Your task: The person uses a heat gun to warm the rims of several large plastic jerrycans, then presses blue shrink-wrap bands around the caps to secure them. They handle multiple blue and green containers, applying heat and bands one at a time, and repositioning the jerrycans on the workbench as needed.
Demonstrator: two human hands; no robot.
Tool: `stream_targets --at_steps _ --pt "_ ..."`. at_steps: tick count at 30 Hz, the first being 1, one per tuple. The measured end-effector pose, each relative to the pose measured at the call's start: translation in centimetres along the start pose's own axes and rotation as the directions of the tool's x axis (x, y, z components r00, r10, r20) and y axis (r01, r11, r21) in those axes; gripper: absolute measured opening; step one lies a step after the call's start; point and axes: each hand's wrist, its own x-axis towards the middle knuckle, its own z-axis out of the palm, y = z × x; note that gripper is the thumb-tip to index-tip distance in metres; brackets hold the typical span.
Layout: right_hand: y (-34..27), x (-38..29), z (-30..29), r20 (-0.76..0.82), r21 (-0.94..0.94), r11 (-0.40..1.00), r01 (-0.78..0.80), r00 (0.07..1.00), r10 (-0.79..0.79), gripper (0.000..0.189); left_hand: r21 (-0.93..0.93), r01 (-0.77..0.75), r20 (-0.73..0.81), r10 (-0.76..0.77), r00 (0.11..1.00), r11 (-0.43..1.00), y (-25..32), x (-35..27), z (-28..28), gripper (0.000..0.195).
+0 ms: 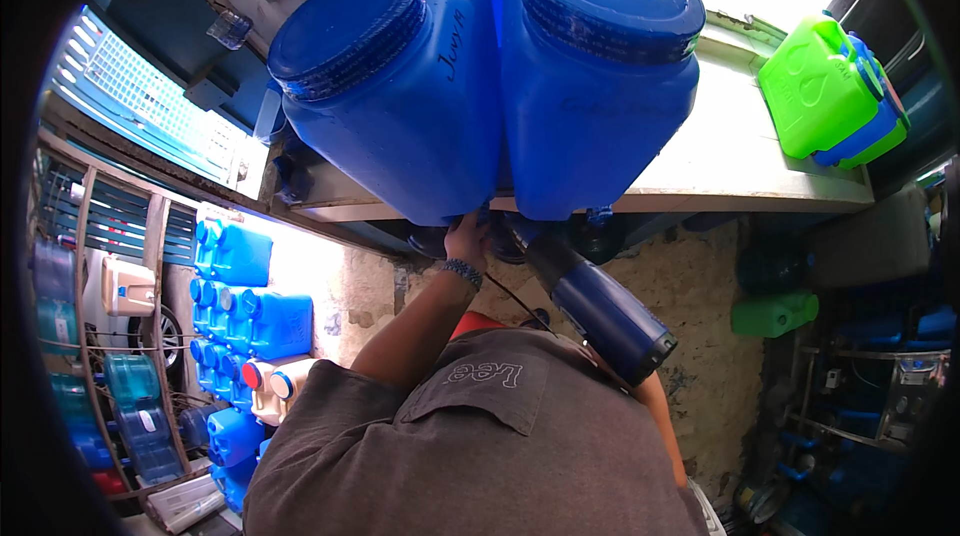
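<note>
Two large blue plastic water containers, the left one (405, 130) and the right one (600, 115), stand side by side with wide screw lids on. My left hand (466, 237), with a metal-banded watch at the wrist, reaches below the left container's front edge; its fingers are around a small dark-blue spout (484, 212), partly hidden. A dark-blue heat gun (611, 311) points up and left, its nozzle close to that hand. My right forearm (660, 416) runs behind the heat gun, whose body hides most of my right hand. Another spout (600, 215) shows under the right container.
The containers rest on a white counter (750, 200). Green and blue jerrycans (817, 85) stand at its right end. Stacked blue containers (270, 322) and a rack of water bottles (142, 416) are at left. A green container (772, 314) lies at right, near metal shelving.
</note>
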Motion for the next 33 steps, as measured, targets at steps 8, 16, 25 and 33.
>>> stream_targets --at_steps 8,16,25,33 --pt "0.5 1.7 1.1 -0.115 -0.277 0.914 0.296 0.934 -0.338 0.036 -0.072 0.01 0.078 -0.004 0.997 0.997 -1.0 1.8 -1.0 0.051" --pt "-2.5 1.9 0.1 -0.027 -0.028 1.0 0.004 1.0 -0.005 0.046 -0.347 -0.033 0.341 0.159 0.927 0.937 -1.9 2.0 -2.2 0.04" --pt "-2.9 3.8 1.3 0.151 -0.12 0.989 0.091 0.986 -0.072 0.058 -0.606 0.219 0.394 0.049 0.918 0.764 -2.8 2.6 -3.9 0.03" --pt "-2.3 4.4 2.7 0.082 -0.047 0.999 -0.008 0.997 0.012 0.06 -0.598 0.235 0.393 0.025 0.919 0.767 -1.7 1.2 -4.8 0.03"
